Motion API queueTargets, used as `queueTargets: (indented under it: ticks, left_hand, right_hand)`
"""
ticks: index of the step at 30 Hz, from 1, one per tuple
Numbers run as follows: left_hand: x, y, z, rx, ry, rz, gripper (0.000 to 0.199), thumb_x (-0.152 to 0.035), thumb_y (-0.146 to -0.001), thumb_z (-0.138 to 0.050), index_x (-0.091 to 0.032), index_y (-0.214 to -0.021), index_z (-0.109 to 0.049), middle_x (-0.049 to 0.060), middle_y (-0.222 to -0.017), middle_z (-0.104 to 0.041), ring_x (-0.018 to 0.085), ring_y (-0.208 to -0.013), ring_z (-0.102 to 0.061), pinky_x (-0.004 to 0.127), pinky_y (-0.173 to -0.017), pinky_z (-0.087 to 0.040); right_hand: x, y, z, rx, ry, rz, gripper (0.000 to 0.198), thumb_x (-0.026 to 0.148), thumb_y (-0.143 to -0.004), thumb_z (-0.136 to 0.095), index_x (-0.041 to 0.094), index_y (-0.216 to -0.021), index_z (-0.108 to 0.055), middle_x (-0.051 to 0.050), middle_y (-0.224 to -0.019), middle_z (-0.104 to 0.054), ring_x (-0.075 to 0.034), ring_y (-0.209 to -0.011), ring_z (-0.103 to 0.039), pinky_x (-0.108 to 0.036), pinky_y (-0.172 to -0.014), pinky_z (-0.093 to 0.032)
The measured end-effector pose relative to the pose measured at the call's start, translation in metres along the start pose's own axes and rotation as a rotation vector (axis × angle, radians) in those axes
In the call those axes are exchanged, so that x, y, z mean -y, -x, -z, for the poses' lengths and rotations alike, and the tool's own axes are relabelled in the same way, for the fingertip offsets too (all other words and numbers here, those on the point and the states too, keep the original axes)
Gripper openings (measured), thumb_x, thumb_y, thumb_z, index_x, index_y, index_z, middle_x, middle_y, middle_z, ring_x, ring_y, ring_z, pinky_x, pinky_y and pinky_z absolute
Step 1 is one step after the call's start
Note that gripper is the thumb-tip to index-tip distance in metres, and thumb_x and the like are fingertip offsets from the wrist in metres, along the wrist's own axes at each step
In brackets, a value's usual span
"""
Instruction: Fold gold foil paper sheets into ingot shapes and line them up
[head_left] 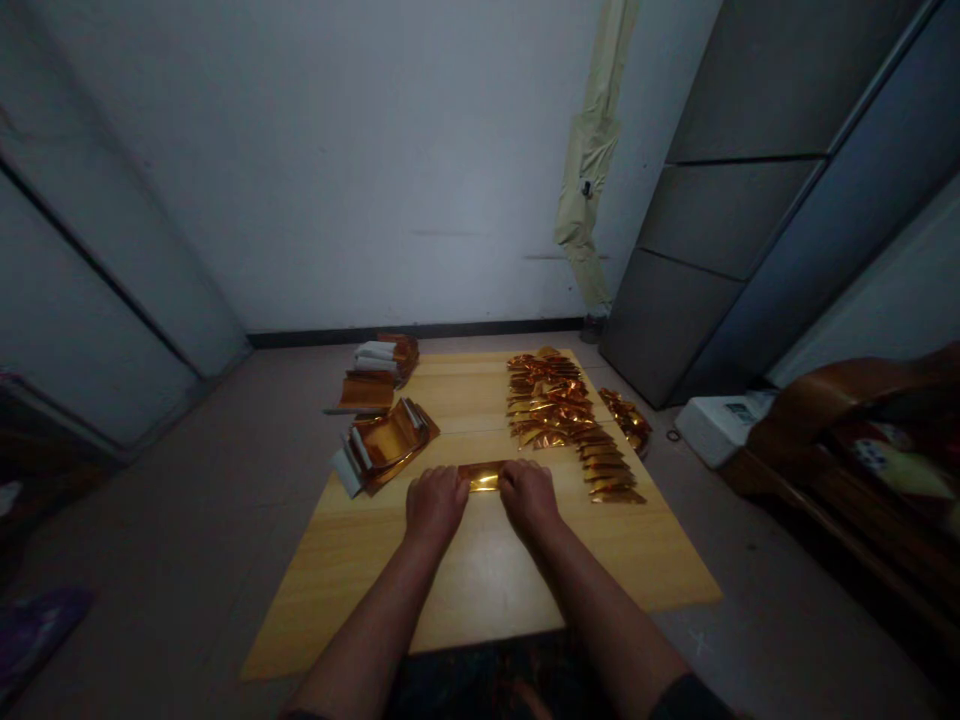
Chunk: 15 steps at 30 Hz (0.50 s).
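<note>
A shiny gold foil sheet [484, 477], narrow like a folded strip, spans the gap between my two hands just above or on the wooden table [480, 585]. My left hand [437, 505] is closed on its left end, fingers curled. At the right end my right hand [529, 497] grips it in the same way, thumb toward the middle. Both ends of the foil are hidden under the fingers. Left of my hands lies a stack of gold foil sheets [390, 437] with pale grey-white folded edges. To the right, a row of folded gold foil pieces [607, 465] overlaps along the tabletop.
More folded foil pieces [547, 395] are heaped at the table's back right, and another foil stack [367, 390] sits at the back left. Beyond the right edge are a foil pile [628, 420], a white box [716, 428], a wooden seat [825, 480] and a grey refrigerator [697, 220].
</note>
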<state>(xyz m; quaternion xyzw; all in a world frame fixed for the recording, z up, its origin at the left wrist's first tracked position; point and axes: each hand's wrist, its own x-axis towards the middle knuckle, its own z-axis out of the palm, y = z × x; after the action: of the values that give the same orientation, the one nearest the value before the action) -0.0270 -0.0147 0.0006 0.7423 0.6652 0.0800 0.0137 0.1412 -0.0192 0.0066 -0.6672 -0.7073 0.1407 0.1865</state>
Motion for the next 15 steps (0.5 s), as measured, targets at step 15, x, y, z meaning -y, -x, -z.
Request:
queueTargets:
  ticks: [15]
  left_hand:
    - [-0.002,0.006,-0.005,-0.129,0.002,-0.054,0.012,-0.029,-0.091,-0.053,-0.021,-0.095,-0.061,0.006,-0.094,-0.063,0.024,-0.093,-0.055,0.034,-0.075,-0.036]
  right_hand:
    - [-0.012,-0.002,-0.003,-0.042,-0.086,-0.004,0.012,0.017,-0.085,-0.055,0.02,-0.084,-0.066,-0.003,-0.089,-0.062,-0.015,-0.082,-0.052,-0.025,-0.072,-0.029]
